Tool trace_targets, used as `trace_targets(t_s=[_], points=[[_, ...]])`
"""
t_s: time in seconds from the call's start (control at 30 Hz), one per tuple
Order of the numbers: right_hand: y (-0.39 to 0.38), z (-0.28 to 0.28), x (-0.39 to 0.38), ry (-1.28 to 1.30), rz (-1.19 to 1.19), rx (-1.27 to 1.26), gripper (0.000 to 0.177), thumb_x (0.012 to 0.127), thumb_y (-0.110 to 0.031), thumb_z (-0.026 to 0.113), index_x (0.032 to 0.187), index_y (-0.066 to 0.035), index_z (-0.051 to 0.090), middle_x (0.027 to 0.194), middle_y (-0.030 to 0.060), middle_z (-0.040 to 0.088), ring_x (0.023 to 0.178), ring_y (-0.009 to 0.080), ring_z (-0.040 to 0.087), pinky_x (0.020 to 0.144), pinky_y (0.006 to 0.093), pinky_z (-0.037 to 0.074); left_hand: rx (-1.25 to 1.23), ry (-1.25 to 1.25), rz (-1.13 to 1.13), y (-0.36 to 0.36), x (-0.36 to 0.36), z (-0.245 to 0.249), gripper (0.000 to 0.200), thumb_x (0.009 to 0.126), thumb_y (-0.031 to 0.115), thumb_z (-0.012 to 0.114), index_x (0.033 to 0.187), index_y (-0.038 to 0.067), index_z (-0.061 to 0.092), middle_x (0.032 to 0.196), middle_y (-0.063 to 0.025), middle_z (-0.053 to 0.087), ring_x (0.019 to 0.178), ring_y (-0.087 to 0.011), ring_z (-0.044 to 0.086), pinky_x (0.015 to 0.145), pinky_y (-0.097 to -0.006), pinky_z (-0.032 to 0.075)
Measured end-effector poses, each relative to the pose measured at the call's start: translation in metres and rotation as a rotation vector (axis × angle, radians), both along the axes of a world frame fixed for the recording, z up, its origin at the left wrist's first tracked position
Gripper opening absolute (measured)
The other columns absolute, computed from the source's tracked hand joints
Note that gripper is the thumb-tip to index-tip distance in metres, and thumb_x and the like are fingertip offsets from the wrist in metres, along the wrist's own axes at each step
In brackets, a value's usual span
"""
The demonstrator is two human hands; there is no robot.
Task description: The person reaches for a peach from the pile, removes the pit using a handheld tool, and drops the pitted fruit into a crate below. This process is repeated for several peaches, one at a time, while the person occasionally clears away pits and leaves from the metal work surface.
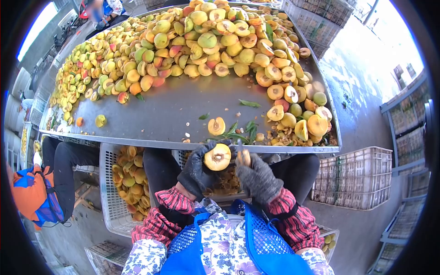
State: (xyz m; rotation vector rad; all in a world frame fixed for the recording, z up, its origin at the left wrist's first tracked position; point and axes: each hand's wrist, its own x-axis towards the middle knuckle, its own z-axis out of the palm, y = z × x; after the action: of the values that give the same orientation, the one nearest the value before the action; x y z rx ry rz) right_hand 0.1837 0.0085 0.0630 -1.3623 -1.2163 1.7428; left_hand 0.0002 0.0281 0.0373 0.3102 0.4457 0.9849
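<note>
My left hand (197, 172), in a dark glove, holds a halved peach (217, 157) with its cut face and brown centre turned up. Close beside it on the right, my right hand (257, 176), in a grey glove, is closed around a knife with a wooden handle (244, 158); its short blade points away from me. Both hands are just in front of the near edge of the metal table (174, 107). Beyond them on the table lies another peach half (217, 126) beside green leaves (238, 136).
A large heap of peaches (206, 41) covers the table's far side and right end. A white crate of peach halves (107, 183) stands at left, an empty-looking crate (353, 178) at right. One person (46, 188) sits at left, another (110, 11) at the far left corner.
</note>
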Motion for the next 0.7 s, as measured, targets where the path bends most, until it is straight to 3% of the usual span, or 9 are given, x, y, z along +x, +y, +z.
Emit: trace_targets(t_s=[0.03,0.1,0.2,0.3,0.5,0.57,0.6,0.67,0.7], points=[[-0.008,-0.007,-0.005,-0.019,0.029,0.171,0.030,0.081,-0.021,0.059,0.100,-0.002,0.048,0.085,0.0185,0.056,0.078,0.0326,0.057,0.066,0.0390,0.045,0.233,0.313,0.062,-0.003,0.001,-0.001,0.038,0.080,0.002,0.054,0.118,0.001,0.045,0.115,-0.0108,0.054,0.105,-0.0176,0.053,0.094,-0.0316,0.041],[-0.016,-0.006,-0.006,-0.287,0.156,0.208,0.029,0.082,-0.022,0.057,0.101,-0.002,0.048,0.086,0.0196,0.056,0.079,0.0336,0.057,0.067,0.0399,0.045,0.639,0.824,0.126,-0.006,0.003,0.006,0.032,0.089,0.014,0.044,0.118,0.000,0.046,0.114,-0.0121,0.054,0.105,-0.0185,0.054,0.093,-0.0313,0.042],[-0.019,-0.007,-0.013,-0.430,0.246,0.266,0.030,0.083,-0.024,0.054,0.101,-0.002,0.047,0.087,0.0217,0.056,0.081,0.0361,0.057,0.068,0.0418,0.045,-0.063,-0.039,0.153,-0.004,0.009,-0.007,0.034,0.092,0.017,0.037,0.118,-0.002,0.046,0.112,-0.0137,0.055,0.102,-0.0208,0.055,0.091,-0.0319,0.044],[-0.020,-0.014,-0.018,-0.403,0.230,0.309,0.031,0.082,-0.023,0.056,0.102,-0.001,0.047,0.087,0.0221,0.056,0.081,0.0369,0.057,0.068,0.0420,0.045,0.066,0.039,0.159,-0.006,0.007,-0.013,0.037,0.092,0.015,0.035,0.123,-0.005,0.040,0.118,-0.0164,0.051,0.108,-0.0242,0.050,0.096,-0.0366,0.039],[-0.025,-0.016,-0.026,-0.377,0.155,0.263,0.029,0.082,-0.021,0.057,0.100,-0.001,0.046,0.087,0.0227,0.056,0.080,0.0386,0.057,0.066,0.0429,0.045,0.100,0.098,0.237,-0.009,0.013,-0.008,0.036,0.093,0.017,0.037,0.121,-0.005,0.042,0.117,-0.0162,0.051,0.105,-0.0242,0.052,0.093,-0.0354,0.042],[-0.025,-0.012,-0.029,-0.410,0.136,0.249,0.029,0.082,-0.021,0.057,0.100,-0.001,0.046,0.086,0.0228,0.056,0.079,0.0395,0.057,0.066,0.0438,0.045,0.175,0.290,0.277,-0.012,0.015,-0.021,0.035,0.093,0.018,0.038,0.118,-0.005,0.044,0.114,-0.0158,0.053,0.102,-0.0236,0.054,0.091,-0.0348,0.044],[-0.026,-0.014,-0.030,-0.422,0.129,0.255,0.028,0.082,-0.019,0.057,0.100,0.000,0.046,0.085,0.0203,0.056,0.078,0.0349,0.057,0.065,0.0412,0.045,0.212,0.386,0.296,-0.013,0.015,-0.026,0.034,0.093,0.019,0.038,0.117,-0.004,0.045,0.112,-0.0156,0.053,0.101,-0.0233,0.055,0.089,-0.0346,0.046],[-0.025,-0.021,-0.033,-0.445,0.116,0.265,0.026,0.082,-0.015,0.056,0.099,0.002,0.047,0.083,0.0151,0.055,0.075,0.0258,0.057,0.064,0.0361,0.046,-0.037,0.092,0.310,-0.010,0.017,-0.027,0.031,0.092,0.017,0.041,0.114,-0.003,0.047,0.110,-0.0153,0.055,0.099,-0.0229,0.056,0.087,-0.0349,0.047],[-0.025,-0.021,-0.035,-0.451,0.111,0.246,0.026,0.081,-0.015,0.057,0.100,0.001,0.047,0.083,0.0158,0.056,0.076,0.0272,0.058,0.064,0.0367,0.046,-0.163,-0.056,0.314,-0.010,0.017,-0.028,0.029,0.091,0.016,0.042,0.113,-0.003,0.048,0.109,-0.0152,0.055,0.098,-0.0228,0.056,0.087,-0.0351,0.047]])
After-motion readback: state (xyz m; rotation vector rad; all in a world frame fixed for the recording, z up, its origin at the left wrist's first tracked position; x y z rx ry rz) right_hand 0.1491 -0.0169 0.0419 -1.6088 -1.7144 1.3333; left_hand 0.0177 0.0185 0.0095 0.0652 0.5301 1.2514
